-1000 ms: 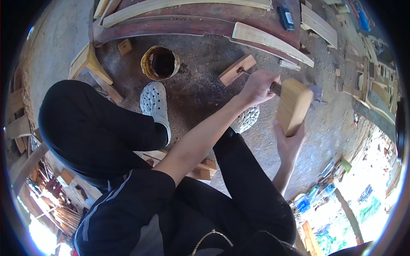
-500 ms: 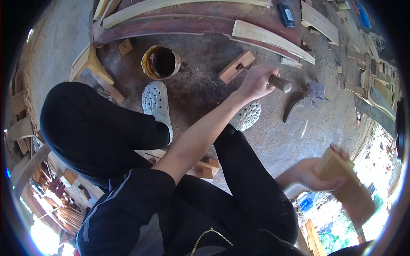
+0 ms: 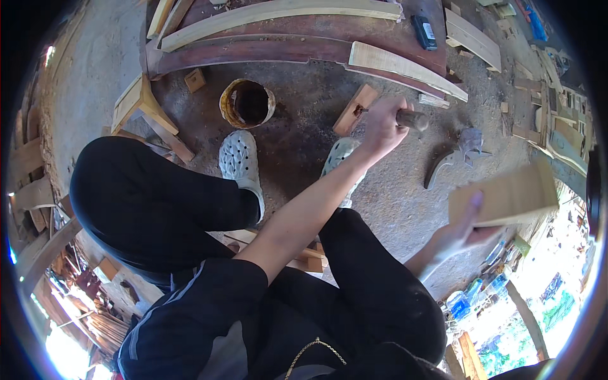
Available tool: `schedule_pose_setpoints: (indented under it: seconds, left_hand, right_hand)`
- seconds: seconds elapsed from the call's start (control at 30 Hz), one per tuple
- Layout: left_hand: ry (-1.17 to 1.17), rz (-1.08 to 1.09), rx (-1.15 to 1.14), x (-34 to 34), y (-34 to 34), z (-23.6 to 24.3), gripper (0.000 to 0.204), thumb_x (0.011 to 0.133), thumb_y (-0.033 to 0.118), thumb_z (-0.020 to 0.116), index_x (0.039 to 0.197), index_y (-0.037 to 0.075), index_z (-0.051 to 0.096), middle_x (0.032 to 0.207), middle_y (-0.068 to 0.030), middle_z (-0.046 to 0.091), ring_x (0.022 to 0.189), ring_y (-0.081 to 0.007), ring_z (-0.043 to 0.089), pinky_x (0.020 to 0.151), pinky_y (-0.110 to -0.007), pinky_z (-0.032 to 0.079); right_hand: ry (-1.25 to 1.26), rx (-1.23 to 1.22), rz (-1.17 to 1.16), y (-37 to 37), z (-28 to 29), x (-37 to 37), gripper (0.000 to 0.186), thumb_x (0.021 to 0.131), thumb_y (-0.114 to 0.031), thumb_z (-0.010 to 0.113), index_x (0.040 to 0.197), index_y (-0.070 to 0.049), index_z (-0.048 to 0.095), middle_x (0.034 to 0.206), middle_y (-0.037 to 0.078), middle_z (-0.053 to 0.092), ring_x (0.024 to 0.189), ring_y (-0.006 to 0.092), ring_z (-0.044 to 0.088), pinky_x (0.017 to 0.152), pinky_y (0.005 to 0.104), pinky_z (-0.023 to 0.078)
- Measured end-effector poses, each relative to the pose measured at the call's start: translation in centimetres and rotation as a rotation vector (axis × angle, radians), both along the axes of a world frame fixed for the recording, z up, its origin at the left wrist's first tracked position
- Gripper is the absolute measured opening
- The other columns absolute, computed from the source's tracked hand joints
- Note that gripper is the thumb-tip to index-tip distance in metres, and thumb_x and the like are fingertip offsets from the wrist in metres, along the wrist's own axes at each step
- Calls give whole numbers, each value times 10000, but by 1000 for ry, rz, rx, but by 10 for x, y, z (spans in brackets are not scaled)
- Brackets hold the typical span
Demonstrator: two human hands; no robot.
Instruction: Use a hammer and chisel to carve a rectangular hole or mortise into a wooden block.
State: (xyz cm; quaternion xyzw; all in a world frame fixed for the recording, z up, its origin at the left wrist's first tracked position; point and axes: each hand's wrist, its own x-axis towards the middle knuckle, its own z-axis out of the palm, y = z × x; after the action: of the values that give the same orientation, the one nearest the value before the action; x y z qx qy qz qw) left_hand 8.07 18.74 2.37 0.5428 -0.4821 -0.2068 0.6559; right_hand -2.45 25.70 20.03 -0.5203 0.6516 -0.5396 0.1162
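Observation:
My left hand (image 3: pixel 384 126) is closed around the thick round handle of a chisel (image 3: pixel 415 120), whose butt end points right. Its blade end is largely hidden behind my fingers, near a dark notch in a small reddish wooden block (image 3: pixel 347 121) on the ground. Off to the right, my right hand (image 3: pixel 467 237) grips a long pale wooden block (image 3: pixel 506 196) by its lower edge, the thumb lying across its face. That block is raised, slightly blurred, and apart from the chisel handle.
A stained bucket (image 3: pixel 273 113) stands ahead of my light clogs (image 3: pixel 239 152). Beyond it is a reddish wooden bench (image 3: pixel 253 52) bearing curved pale boards (image 3: pixel 278 11). A curved grey piece (image 3: pixel 440 168) lies right of the notched block. Wood scraps (image 3: pixel 544 120) are piled at far right.
The pale block in my right hand has swung up and forward, from pointing down to lying nearly level. My left hand keeps the chisel at the notched block. The view has shifted slightly.

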Motion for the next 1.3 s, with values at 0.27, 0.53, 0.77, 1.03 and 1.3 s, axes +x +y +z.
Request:
schedule_pose_setpoints:
  seconds: [0.27, 0.53, 0.77, 1.03, 1.3]
  left_hand:
    - [-25, 3, 126, 3, 0, -4, 252, 835, 59, 718, 757, 31, 481, 677, -125, 568, 630, -270, 594, 574, -374, 430]
    - [686, 29, 555, 93, -38, -17, 207, 867, 92, 658, 711, 97, 521, 571, 50, 491, 472, -95, 472, 447, -287, 366]
    - [899, -59, 149, 119, -5, -2, 259, 885, 30, 663, 721, 91, 472, 596, 12, 481, 494, -92, 463, 483, -286, 394]
    - [182, -149, 158, 45, 18, 6, 263, 914, 175, 721, 747, 77, 543, 628, -12, 526, 560, -78, 517, 505, -275, 402]
    - [-122, -163, -24, -3, 30, 8, 282, 839, 99, 756, 740, 64, 494, 706, -85, 513, 667, -281, 530, 627, -396, 419]
  right_hand:
    - [-10, 167, 145, 11, -27, 4, 711, 865, -228, 726, 1446, 17, 398, 1290, 204, 544, 1132, 286, 562, 946, 418, 469]
    - [-90, 264, -21, 19, -24, -9, 707, 863, -278, 729, 1439, 1, 430, 1298, 193, 551, 1137, 286, 562, 953, 421, 465]
    - [-176, 279, -116, 23, -32, -19, 721, 858, -287, 734, 1446, -4, 427, 1295, 180, 555, 1128, 274, 569, 953, 406, 466]
    - [-145, 281, -69, 25, -39, -13, 726, 859, -270, 733, 1452, 4, 414, 1320, 187, 539, 1171, 279, 543, 991, 414, 438]
    - [-165, 289, -75, 34, -53, -33, 718, 878, -246, 709, 1461, 13, 379, 1240, 211, 555, 1061, 290, 587, 860, 408, 509]
